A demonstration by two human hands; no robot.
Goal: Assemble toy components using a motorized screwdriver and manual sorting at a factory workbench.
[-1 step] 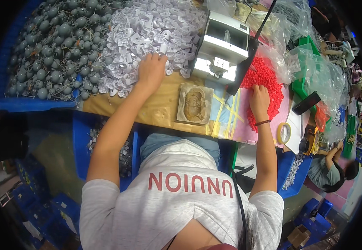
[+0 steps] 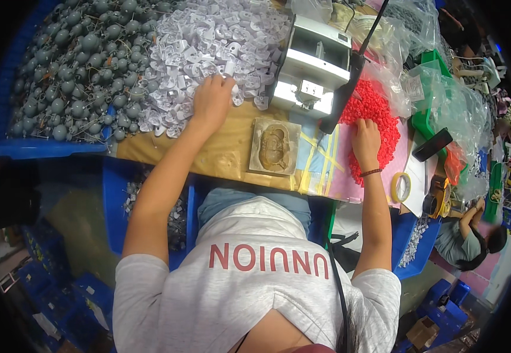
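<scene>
At the near edge of a heap of white plastic parts [image 2: 208, 41], my left hand [image 2: 211, 101] has its fingers bent down among the pieces. A bright white plastic part [image 2: 229, 69] stands right at its fingertips. My right hand [image 2: 366, 140], a beaded bracelet at its wrist, reaches into a pile of small red plastic parts [image 2: 388, 130]. Its fingers are drawn together, and what lies under their tips is hidden. Between the two hands, a square metal block [image 2: 275, 146] with a rounded hollow lies on the table's brown covering.
A white machine [image 2: 312, 67] with a dark lever rises behind the block. Grey round parts with wires [image 2: 73, 76] fill the far left. To the right are a yellow tape roll [image 2: 400, 187], a black phone-like object [image 2: 433, 145] and a green bin [image 2: 424, 120]. Another person [image 2: 464, 238] sits farther right.
My left hand has shifted very slightly to the left at the white heap. My right hand stays in the red pile.
</scene>
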